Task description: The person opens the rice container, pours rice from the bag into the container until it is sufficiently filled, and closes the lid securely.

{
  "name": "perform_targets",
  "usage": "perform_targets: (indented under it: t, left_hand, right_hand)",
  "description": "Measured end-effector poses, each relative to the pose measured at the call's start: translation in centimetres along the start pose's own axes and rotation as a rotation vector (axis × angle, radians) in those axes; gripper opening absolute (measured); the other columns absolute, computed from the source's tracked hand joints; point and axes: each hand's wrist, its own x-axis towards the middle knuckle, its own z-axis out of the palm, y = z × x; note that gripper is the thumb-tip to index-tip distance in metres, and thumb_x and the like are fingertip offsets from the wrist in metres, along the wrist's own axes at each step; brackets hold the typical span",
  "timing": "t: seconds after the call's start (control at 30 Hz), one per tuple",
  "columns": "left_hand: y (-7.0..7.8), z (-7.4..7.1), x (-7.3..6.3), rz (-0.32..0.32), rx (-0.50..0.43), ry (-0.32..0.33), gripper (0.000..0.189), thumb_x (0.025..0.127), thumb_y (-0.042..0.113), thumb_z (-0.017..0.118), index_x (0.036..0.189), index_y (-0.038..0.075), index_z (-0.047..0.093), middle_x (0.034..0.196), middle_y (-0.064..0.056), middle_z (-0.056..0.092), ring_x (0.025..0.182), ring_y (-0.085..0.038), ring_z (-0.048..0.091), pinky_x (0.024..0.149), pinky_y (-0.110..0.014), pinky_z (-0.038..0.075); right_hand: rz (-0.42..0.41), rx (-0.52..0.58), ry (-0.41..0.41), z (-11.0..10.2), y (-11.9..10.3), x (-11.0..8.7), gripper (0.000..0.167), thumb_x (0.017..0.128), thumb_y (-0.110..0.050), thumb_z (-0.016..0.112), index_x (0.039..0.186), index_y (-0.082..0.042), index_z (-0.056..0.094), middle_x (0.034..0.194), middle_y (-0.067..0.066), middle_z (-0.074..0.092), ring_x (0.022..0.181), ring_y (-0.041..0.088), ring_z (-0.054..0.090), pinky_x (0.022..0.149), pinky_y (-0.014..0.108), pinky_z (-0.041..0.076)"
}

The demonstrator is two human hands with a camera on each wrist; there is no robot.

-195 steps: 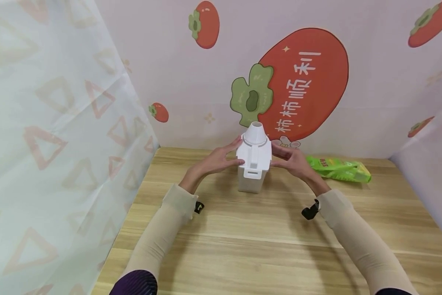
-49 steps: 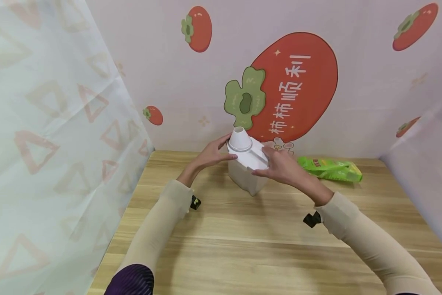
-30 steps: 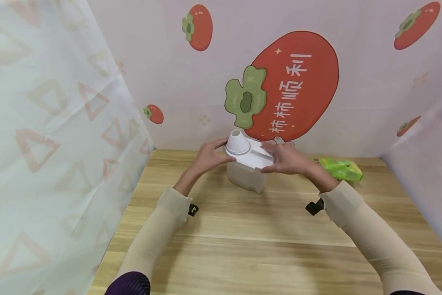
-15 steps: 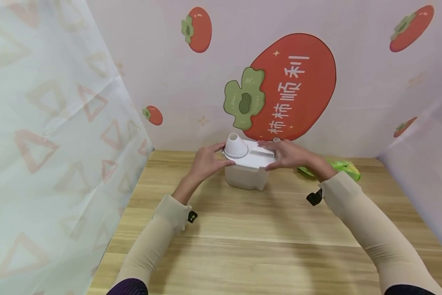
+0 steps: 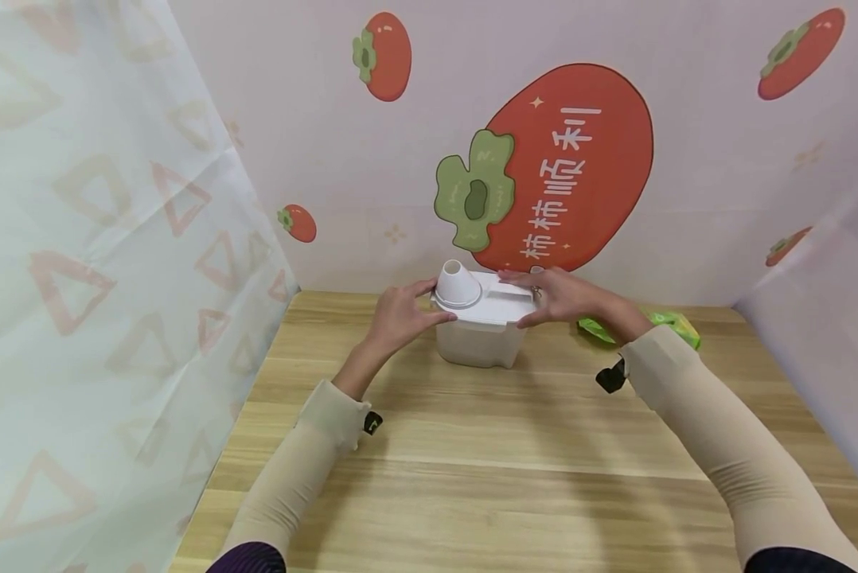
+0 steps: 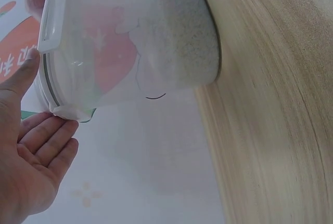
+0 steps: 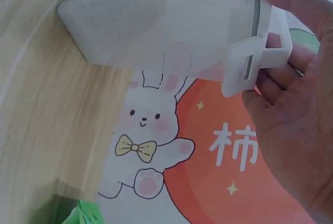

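A translucent plastic storage container (image 5: 477,344) stands upright on the table, its long side facing me. Its white lid (image 5: 497,309) carries a cone-shaped spout (image 5: 454,285) at the left end. Pale grainy contents (image 6: 195,42) show through the wall in the left wrist view. My left hand (image 5: 399,317) grips the lid's left end, thumb at the front edge and fingers behind. At the other end, my right hand (image 5: 561,296) holds the lid with its thumb in front. A slotted white clip (image 7: 244,68) hangs beside those fingers in the right wrist view.
Partly hidden behind my right wrist, a green plastic packet (image 5: 676,326) lies on the wooden table (image 5: 458,477). A persimmon-printed backdrop (image 5: 372,175) rises close behind the container. Another printed sheet (image 5: 128,318) borders the left side.
The container has turned from end-on to long side facing me, its spout swinging to the left. My right hand has moved round to the right end; over the last half second little differs.
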Motion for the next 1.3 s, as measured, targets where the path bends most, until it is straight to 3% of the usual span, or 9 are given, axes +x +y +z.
perform_targets:
  t: [0.17,0.33,0.53,0.73,0.9,1.13,1.3]
  left_hand:
    - [-0.3,0.1,0.1,0.012,0.006,-0.008,0.075,0.076,0.042,0.096,0.136,0.004,0.071,0.128,-0.011,0.075,0.116,-0.031,0.074,0.096,-0.044,0.06]
    - [-0.7,0.2,0.4,-0.012,-0.057,-0.071,0.083,0.079,0.044,0.094,0.146,0.005,0.064,0.139,-0.012,0.071,0.129,-0.031,0.067,0.108,-0.044,0.055]
    - [-1.0,0.4,1.3,-0.053,-0.154,-0.166,0.091,0.082,0.047,0.091,0.156,0.008,0.054,0.153,-0.01,0.06,0.144,-0.03,0.055,0.12,-0.045,0.044]
    - [-1.5,0.6,2.2,-0.023,-0.199,-0.238,0.094,0.084,0.044,0.09,0.159,0.007,0.048,0.158,-0.011,0.054,0.148,-0.03,0.049,0.123,-0.046,0.04]
    - [-1.8,0.5,2.7,-0.029,-0.228,-0.297,0.093,0.085,0.043,0.089,0.16,0.009,0.047,0.16,-0.012,0.053,0.15,-0.03,0.047,0.125,-0.048,0.037]
    - [-2.1,0.6,2.8,-0.042,-0.244,-0.3,0.091,0.084,0.042,0.09,0.159,0.008,0.049,0.159,-0.011,0.054,0.15,-0.03,0.046,0.125,-0.048,0.036]
    - [-2.2,0.6,2.7,-0.053,-0.251,-0.295,0.091,0.083,0.042,0.09,0.158,0.008,0.05,0.159,-0.011,0.054,0.15,-0.03,0.046,0.125,-0.048,0.037]
  right_hand:
    - [0.011,0.013,-0.003,0.2,0.1,-0.1,0.09,0.082,-0.036,0.09,0.159,-0.014,0.05,0.159,0.014,0.053,0.129,0.033,0.054,0.109,0.058,0.048]
    - [0.019,0.022,0.003,0.3,0.2,-0.2,0.09,0.082,-0.036,0.09,0.16,-0.016,0.049,0.157,0.011,0.055,0.119,0.03,0.054,0.102,0.052,0.049]
    - [0.012,0.051,0.018,0.4,0.4,-0.7,0.092,0.081,-0.034,0.093,0.159,-0.011,0.05,0.16,0.012,0.052,0.128,0.032,0.054,0.11,0.055,0.047]
    - [0.055,0.102,0.047,0.4,1.3,-1.5,0.1,0.078,-0.032,0.096,0.16,-0.005,0.045,0.151,0.017,0.057,0.134,0.034,0.052,0.115,0.06,0.044]
    - [0.08,0.182,0.051,0.4,1.8,-2.1,0.101,0.081,-0.025,0.095,0.162,-0.003,0.041,0.157,0.018,0.051,0.144,0.038,0.05,0.118,0.06,0.042]
    - [0.094,0.237,0.069,0.7,2.7,-2.7,0.092,0.083,-0.021,0.093,0.16,-0.002,0.045,0.16,0.018,0.051,0.145,0.039,0.051,0.116,0.055,0.046]
    - [0.095,0.262,0.085,0.9,3.2,-3.1,0.078,0.087,-0.019,0.09,0.153,0.0,0.054,0.153,0.018,0.058,0.137,0.039,0.058,0.113,0.057,0.048]
